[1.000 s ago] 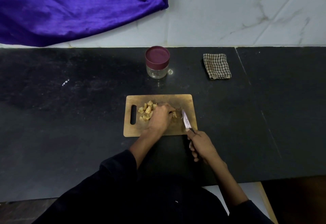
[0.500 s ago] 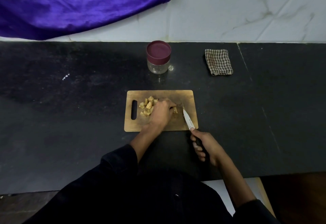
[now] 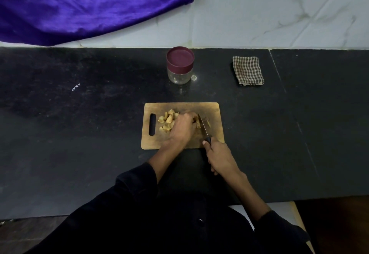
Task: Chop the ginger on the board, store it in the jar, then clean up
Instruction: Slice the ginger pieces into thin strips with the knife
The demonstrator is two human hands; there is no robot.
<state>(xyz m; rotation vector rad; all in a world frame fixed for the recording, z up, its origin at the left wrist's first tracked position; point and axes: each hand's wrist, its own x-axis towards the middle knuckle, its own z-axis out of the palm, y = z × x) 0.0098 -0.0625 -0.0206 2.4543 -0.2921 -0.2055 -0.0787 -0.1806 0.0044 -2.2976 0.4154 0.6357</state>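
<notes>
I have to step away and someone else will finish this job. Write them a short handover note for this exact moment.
Left hand: curled over the uncut ginger piece, pinning it to the board.
Right hand: grips the knife, blade down at the ginger beside the left fingertips.
Chopped ginger: piled on the board's left half, near the handle slot.
Jar: behind the board, lid on.
Checked cloth: folded, right of the jar.
Done: most chopping.
Left: finish cutting, open jar, fill, close, wipe up.

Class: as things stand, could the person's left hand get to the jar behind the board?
Probably yes. The left hand rests on the ginger, and bare counter lies between board and jar.
</notes>
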